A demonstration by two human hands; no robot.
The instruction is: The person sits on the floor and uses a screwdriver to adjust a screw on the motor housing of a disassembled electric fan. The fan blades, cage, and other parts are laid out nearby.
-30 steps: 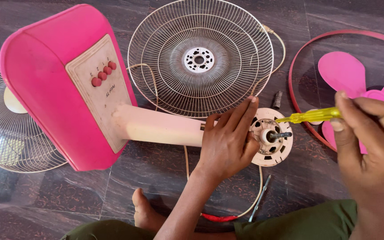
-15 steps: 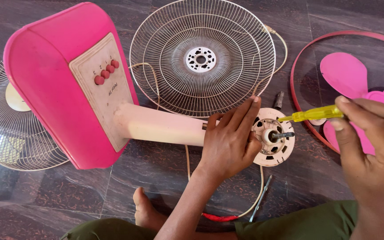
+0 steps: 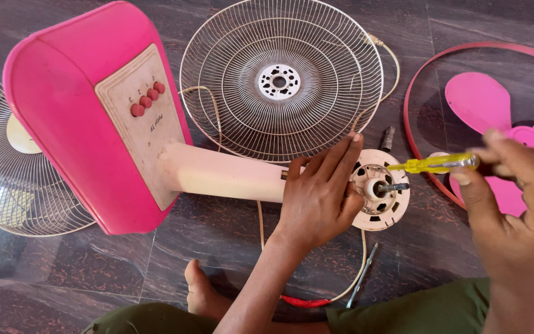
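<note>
While the left hand [image 3: 319,192] lies spread over the back of the cream motor housing [image 3: 381,196], fingers wrapped loosely against it to steady it, the right hand [image 3: 517,204] is clenched around a yellow-handled screwdriver [image 3: 431,164] whose tip points at the front face of the motor, just beside the bare metal shaft [image 3: 394,186]. That housing sits at the end of a cream stem [image 3: 224,174] joined to the pink fan base [image 3: 81,117], which lies tipped over on the dark tiled floor [image 3: 230,247]. Judging by how the parts lie, the dismantling looks well advanced: the pink blade [image 3: 495,111] is already off and rests to the right inside a pink guard ring [image 3: 415,93], one wire grille [image 3: 279,80] lies flat just behind the stem, and another wire grille [image 3: 7,167] lies to the left, partly hidden by the base. A small dark part [image 3: 389,138], perhaps a nut or cap, sits on the floor near the first grille. What seems left is the motor face itself, where the screwdriver is aimed; whether its tip is seated in a screw I cannot tell. A cream power cord [image 3: 360,272] loops below the motor, beside a slim metal tool [image 3: 361,275], and the person's bare foot [image 3: 202,291] rests nearby.
</note>
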